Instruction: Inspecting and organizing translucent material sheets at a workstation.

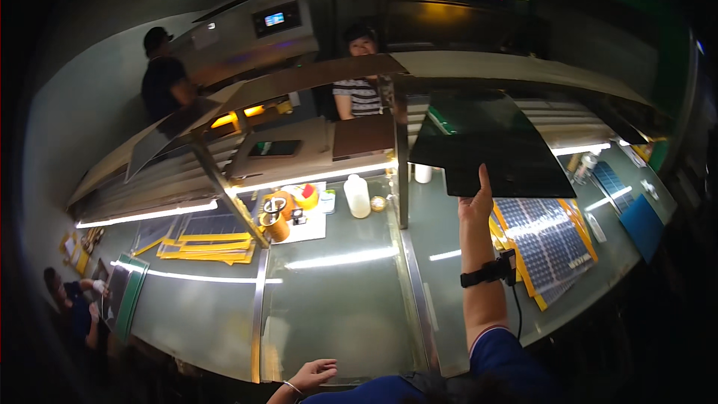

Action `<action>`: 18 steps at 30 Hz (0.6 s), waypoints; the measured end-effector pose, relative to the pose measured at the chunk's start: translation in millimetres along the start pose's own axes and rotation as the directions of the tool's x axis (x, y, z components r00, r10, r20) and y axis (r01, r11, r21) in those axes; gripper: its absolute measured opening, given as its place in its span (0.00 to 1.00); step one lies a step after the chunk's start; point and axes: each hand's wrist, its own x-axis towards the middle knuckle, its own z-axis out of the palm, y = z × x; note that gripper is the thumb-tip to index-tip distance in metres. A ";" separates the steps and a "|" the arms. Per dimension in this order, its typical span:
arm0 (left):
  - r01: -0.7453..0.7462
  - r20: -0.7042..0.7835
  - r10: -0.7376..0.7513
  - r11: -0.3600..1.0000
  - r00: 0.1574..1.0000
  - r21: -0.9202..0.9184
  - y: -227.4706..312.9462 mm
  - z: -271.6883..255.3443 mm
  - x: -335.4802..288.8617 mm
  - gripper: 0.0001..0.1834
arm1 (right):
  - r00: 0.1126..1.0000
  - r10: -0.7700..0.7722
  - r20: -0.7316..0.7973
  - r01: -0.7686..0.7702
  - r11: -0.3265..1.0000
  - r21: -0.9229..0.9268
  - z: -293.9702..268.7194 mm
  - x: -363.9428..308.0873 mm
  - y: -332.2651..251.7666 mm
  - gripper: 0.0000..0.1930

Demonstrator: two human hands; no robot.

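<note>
My right hand [476, 206] reaches far forward and grips a large, dark, glossy flat panel [501, 146] by its near edge. The thumb lies over the panel's edge; the other fingers are mostly hidden beneath it. The panel is raised to the height of the shelf above the workbench. On my right wrist is a black strap with a small device [493, 269]. Low in the picture, by the bench's front edge, my left hand [318, 372] holds nothing, its fingers loosely stretched out. Below the panel lie solar cell sheets [544, 243] with yellow-orange borders.
A long shelf [516, 67] crosses above the glass-topped bench [336, 303], on metal posts [402, 187]. A white bottle [357, 196], tape rolls [277, 226] and yellow-edged sheets [206, 247] stand or lie on the bench. Several people are beyond it and at left; one handles a panel [126, 295].
</note>
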 end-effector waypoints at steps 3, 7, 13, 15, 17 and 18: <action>-0.062 -0.255 0.027 0.990 0.967 -0.128 -24.4 -7.4 -2.5 0.24 | 0.969 -0.187 -0.160 0.180 0.982 -0.056 -6.0 2.9 16.1 0.21; -0.096 -0.304 0.033 0.976 0.952 -0.196 -52.1 -7.6 -0.2 0.24 | 0.929 -0.282 -0.238 0.232 0.948 -0.219 -20.3 1.6 11.6 0.31; -0.049 -0.195 0.020 0.988 0.981 -0.147 -49.4 -2.3 8.4 0.24 | 0.949 -0.314 -0.030 0.298 0.924 -0.238 -20.6 -4.9 -8.3 0.27; -0.084 -0.174 0.063 0.990 0.983 -0.112 -43.4 -0.8 11.4 0.24 | 0.977 -0.213 -0.004 0.209 0.960 -0.185 -15.6 -4.4 -25.9 0.25; -0.086 -0.166 0.065 0.989 0.984 -0.122 -38.9 1.4 13.2 0.24 | 0.996 -0.086 -0.011 0.084 0.990 -0.111 -9.8 -1.0 -43.3 0.21; -0.091 -0.167 0.070 0.989 0.983 -0.121 -37.3 2.9 13.6 0.24 | 0.998 -0.055 -0.020 0.052 0.993 -0.104 -6.9 2.0 -50.5 0.21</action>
